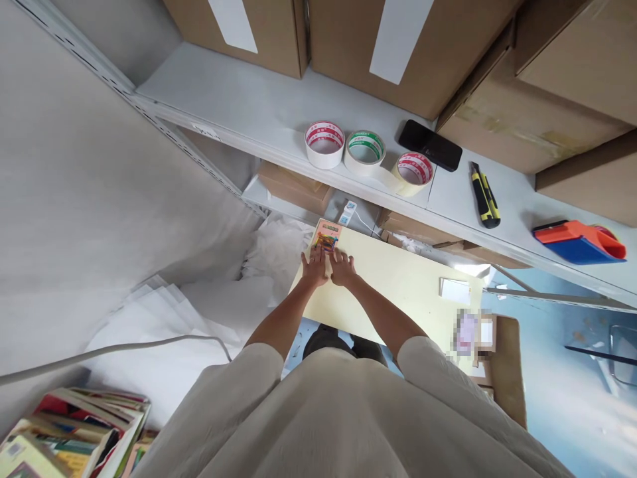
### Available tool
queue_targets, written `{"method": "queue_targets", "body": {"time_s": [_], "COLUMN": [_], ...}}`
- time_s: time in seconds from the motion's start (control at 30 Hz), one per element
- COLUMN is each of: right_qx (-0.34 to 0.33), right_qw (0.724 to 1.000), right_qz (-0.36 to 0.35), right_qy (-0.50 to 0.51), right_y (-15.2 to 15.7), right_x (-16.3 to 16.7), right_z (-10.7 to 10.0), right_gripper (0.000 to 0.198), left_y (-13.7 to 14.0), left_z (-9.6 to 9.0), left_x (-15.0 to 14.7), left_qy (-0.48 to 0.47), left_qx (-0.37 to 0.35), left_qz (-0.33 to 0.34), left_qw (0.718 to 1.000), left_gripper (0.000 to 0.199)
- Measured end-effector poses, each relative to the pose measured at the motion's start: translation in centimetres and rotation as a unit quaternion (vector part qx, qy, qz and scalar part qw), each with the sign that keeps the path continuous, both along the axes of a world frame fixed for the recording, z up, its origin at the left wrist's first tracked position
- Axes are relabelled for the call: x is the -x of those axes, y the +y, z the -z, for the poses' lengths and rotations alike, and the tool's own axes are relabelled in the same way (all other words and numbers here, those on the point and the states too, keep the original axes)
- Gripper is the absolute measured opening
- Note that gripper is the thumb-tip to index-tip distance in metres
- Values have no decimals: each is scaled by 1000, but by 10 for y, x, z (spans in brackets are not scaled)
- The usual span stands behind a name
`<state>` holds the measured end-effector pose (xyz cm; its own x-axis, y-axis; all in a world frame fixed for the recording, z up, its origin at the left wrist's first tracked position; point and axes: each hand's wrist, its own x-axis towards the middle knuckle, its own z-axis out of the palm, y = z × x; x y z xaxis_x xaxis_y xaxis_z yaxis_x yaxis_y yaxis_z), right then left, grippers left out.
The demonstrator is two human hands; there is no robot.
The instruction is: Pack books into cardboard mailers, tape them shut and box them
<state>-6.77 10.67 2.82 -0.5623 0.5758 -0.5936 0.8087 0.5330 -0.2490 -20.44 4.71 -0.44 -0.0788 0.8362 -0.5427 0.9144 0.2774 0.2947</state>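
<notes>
Hands, L & R, unclenched w/ fingers slightly spread, touch orange bklt on tbl.

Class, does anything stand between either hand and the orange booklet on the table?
Nothing visible does. The left hand and right hand both appear to touch the near part of the orange booklet; the tape rolls sit apart, on the shelf.
</notes>
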Motion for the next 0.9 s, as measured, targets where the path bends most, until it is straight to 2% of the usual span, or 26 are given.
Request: {"method": "queue_targets", "body": {"time_s": [0.13,0.23,0.37,0.43,0.57,0.7,0.9], "right_qx": [16,38,60,41,-50,-174,-349], "right_qw": [1000,999,994,990,972,937,865], "right_qz": [13,27,83,130,222,276,299], "right_qy": [21,28,21,27,61,124,200], "right_y": [-2,-14,-31,-35,-27,1,48], "right_x": [-10,-33,-91,-130,-220,-301,-387], "right_z": [-4,-10,-26,-39,-74,-119,-187], "right_gripper": [113,110,101,96,84,72,66], "left_y": [2,0,-6,-10,-9,15,56], "left_z": [-1,-6,-20,-31,-57,-91,-144], "left_x": [1,-4,-29,-47,-81,-106,-152], "left_qy": [-14,-18,-10,-6,-21,-42,-56], "left_qx": [-10,-13,-39,-48,-64,-122,-197], "left_qz": [-12,-31,-46,-45,-34,-27,-4], "left_qw": [1000,999,998,998,997,991,979], "left_gripper": [136,137,130,127,116,109,82]}}
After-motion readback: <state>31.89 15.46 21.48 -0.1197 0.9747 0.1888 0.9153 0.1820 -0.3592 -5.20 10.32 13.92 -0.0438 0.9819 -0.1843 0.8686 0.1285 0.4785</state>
